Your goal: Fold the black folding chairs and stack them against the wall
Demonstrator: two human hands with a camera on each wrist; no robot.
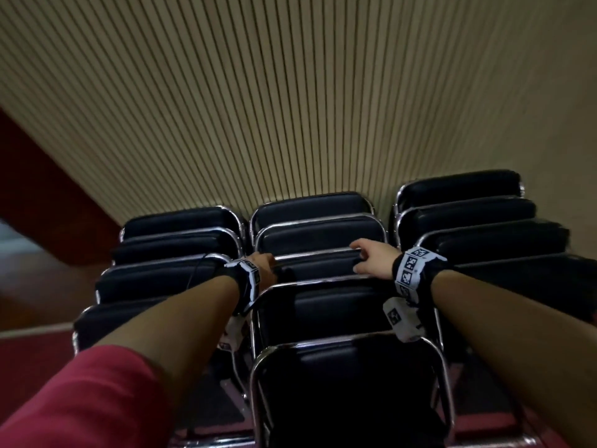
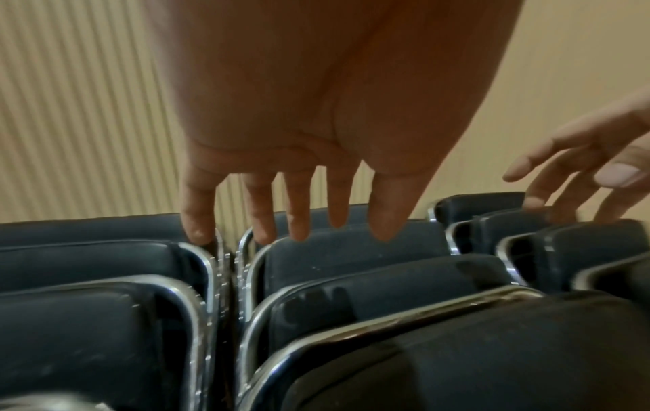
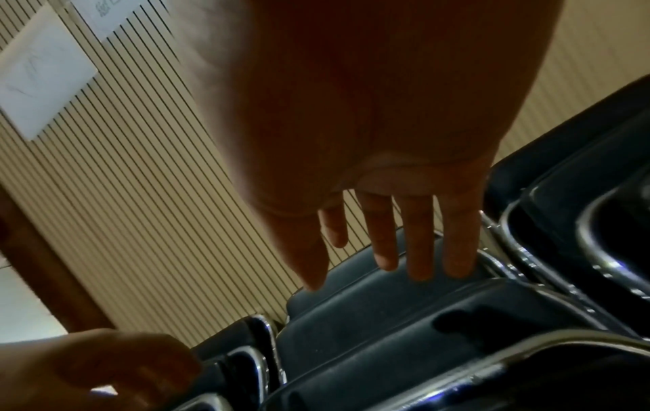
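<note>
Nearest the head camera stands the closest black folding chair [image 1: 352,392] of the middle row, folded upright, its chrome frame curving over the padded top edge. Beyond it 4 more folded chairs lean in file toward the ribbed beige wall [image 1: 290,92]; a left row [image 1: 168,276] of 4 and a right row [image 1: 484,227] of at least 4 stand beside it, each chair's long axis upright and its broad face toward the wall. Narrow gaps separate the rows, and the frames of the left and middle rows nearly touch.

Both forearms reach out over the middle row. The left hand [image 1: 263,268] hovers at the left end of the 3rd chair's top rail, fingers [image 2: 299,205] straight and spread, holding nothing. The right hand [image 1: 374,257] is at the right end of that rail, fingers [image 3: 420,236] extended and apart; whether they touch the padding I cannot tell.

Marker-patterned wristbands [image 1: 412,270] circle both wrists. 2 white paper sheets [image 3: 42,72] are fixed on the wall; their writing is too blurred to read. Red carpet [image 1: 35,350] lies left of the rows.
</note>
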